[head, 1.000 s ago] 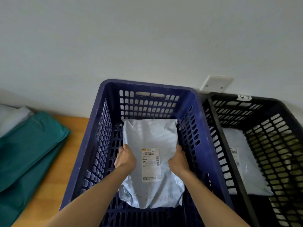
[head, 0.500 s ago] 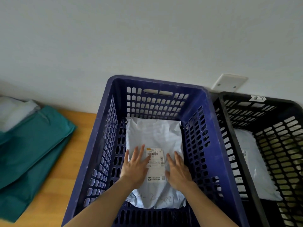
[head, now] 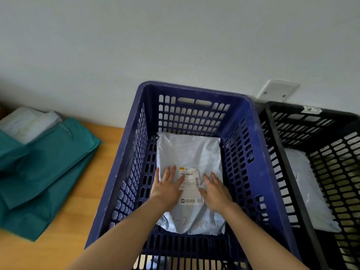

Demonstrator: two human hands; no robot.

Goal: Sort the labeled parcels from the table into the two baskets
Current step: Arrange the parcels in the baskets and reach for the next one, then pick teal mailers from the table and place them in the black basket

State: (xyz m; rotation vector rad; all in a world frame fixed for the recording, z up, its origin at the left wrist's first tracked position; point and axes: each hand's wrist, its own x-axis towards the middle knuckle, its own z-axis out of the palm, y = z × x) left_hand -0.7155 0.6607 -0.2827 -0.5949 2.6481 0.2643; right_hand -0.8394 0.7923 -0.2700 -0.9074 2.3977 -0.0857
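A pale grey parcel (head: pixel 187 151) with a white shipping label lies flat on the floor of the blue basket (head: pixel 194 90). My left hand (head: pixel 167 186) rests flat on its left half, fingers straight, thumb over the label. My right hand (head: pixel 216 188) lies flat on the right half beside the label. The black basket (head: pixel 280 152) stands right of the blue one and holds another pale parcel (head: pixel 305 190). On the wooden table (head: pixel 78 201) at the left lie green parcels (head: pixel 44 162) in a stack, with a whitish parcel (head: pixel 27 121) on top at the back.
A white wall runs behind the baskets, with a white socket plate (head: pixel 276 90) above the gap between them. The two baskets stand side by side, touching. Bare wood shows between the green stack and the blue basket.
A second ago both hands gripped the parcel's sides as it went down into the blue basket. They have let go and now lie flat on it. The view has shifted slightly left.
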